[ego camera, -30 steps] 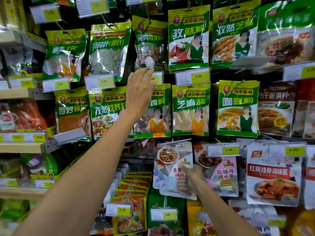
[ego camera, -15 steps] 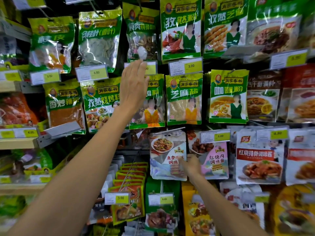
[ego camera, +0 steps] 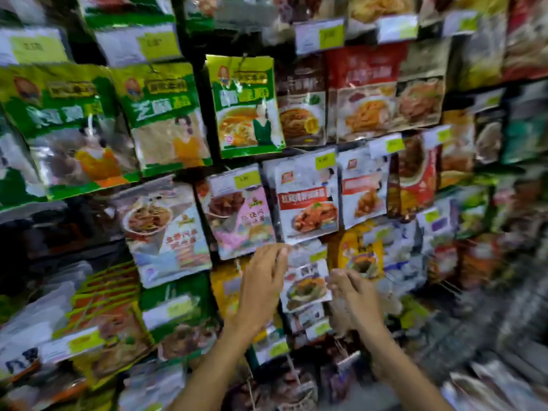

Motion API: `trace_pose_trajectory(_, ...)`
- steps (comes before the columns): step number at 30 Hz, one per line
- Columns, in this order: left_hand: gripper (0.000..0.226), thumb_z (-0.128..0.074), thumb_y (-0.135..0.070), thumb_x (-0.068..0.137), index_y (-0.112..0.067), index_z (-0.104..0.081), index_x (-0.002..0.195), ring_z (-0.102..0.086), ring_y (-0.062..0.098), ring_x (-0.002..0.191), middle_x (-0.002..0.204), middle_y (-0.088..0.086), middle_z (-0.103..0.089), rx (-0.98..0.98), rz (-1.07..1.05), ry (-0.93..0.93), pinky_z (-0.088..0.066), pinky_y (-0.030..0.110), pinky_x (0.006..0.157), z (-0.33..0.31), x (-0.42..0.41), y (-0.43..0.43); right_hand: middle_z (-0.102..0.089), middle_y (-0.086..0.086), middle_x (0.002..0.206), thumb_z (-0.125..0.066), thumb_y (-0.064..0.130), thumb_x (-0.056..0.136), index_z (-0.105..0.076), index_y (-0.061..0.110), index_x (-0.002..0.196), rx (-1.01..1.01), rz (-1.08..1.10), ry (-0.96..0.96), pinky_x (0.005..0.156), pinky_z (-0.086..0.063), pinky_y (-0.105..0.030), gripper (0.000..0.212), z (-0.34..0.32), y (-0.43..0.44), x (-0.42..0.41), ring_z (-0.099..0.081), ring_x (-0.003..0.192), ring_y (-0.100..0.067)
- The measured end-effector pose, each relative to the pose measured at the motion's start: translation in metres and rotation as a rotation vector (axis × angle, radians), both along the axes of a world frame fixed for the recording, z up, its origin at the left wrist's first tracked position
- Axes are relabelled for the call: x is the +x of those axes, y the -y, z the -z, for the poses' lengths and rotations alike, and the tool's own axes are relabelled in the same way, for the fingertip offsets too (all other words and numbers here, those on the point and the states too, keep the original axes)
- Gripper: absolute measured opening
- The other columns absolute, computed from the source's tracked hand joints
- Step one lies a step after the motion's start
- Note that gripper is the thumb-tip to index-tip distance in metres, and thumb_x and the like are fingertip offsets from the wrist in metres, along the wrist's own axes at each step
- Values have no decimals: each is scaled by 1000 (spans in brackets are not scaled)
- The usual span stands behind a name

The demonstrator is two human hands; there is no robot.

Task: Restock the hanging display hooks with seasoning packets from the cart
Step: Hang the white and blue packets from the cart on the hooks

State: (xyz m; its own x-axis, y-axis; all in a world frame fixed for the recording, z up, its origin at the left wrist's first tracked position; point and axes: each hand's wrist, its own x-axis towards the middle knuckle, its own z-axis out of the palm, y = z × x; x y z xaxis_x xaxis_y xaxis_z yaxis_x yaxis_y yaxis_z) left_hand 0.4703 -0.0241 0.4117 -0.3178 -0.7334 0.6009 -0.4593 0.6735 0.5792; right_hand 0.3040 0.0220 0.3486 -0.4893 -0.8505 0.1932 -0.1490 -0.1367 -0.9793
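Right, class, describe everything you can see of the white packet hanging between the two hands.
The white packet is a glossy plastic pouch, printed with a plated dish and small pictures above; text blurred. It hangs tilted below a red-and-white packet, a yellow-green price tag over its top. The left hand overlaps its left edge, the right hand is at its right; grip unclear.

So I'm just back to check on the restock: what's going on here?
A person faces the display with both hands up at one small packet low on the wall. The left hand is flat, fingers straight, at its left edge; the right hand is at its right edge, fingers curled. Blur hides any grip.
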Motion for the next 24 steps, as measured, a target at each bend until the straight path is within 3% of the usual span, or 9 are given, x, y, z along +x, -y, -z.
trace_pose_trajectory(3,24,-43,-18,100,-7,-64,93,-56,0,78,85,2,-64,219,94,10,-39,30,70,54,-64,-18,-71,-1,72,-51,16,98,-69,13,82,81,177,86,73,-54,-30,25,43,-48,-61,-69,73,-14)
trace_pose_trajectory(5,24,-45,-14,99,-2,-66,95,-60,13,84,90,11,-67,372,137,29,-45,35,77,88,-107,-33,-70,3,72,-50,11,98,-69,5,89,143,274,148,59,-49,-11,22,71,-84,-98,-65,62,4)
trace_pose_trajectory(6,25,-45,-12,99,-1,-66,96,-62,21,85,91,16,-68,454,155,44,-47,38,80,105,-128,-41,-70,2,72,-50,8,98,-69,3,91,180,321,164,57,-47,-8,20,85,-102,-116,-63,60,8)
trace_pose_trajectory(8,23,-46,-9,98,1,-67,99,-63,22,88,95,17,-70,542,192,103,-47,35,82,139,-167,-56,-69,0,74,-51,7,97,-69,4,89,252,402,180,67,-51,-14,20,112,-135,-148,-67,66,2)
trace_pose_trajectory(11,23,-46,-9,98,1,-66,103,-65,25,90,96,15,-71,652,287,216,-45,30,78,186,-222,-76,-71,-5,77,-51,14,98,-66,15,80,373,507,204,77,-53,-34,24,155,-177,-189,-70,78,-20)
trace_pose_trajectory(14,26,-46,-12,99,4,-66,100,-65,32,88,94,23,-69,748,365,319,-49,38,80,225,-272,-90,-70,3,73,-52,19,98,-65,16,76,514,631,241,72,-52,-31,26,200,-208,-222,-70,79,-22)
trace_pose_trajectory(16,28,-47,-15,98,4,-66,94,-64,34,84,87,26,-67,750,422,399,-49,45,77,253,-302,-93,-71,-7,74,-52,17,97,-66,13,71,601,680,261,75,-54,-39,30,227,-220,-242,-69,79,-29)
trace_pose_trajectory(19,21,-49,-12,97,1,-66,96,-62,38,81,80,27,-64,805,483,506,-43,40,68,297,-345,-89,-68,-28,80,-51,15,97,-64,-7,76,692,756,306,77,-52,-53,33,264,-225,-272,-65,80,-42)
trace_pose_trajectory(24,25,-48,-19,98,-4,-63,112,-60,26,93,106,16,-67,860,452,652,-41,26,70,372,-406,-68,-70,-12,81,-49,15,98,-67,-3,85,794,860,350,78,-55,-46,29,319,-212,-324,-68,81,-29)
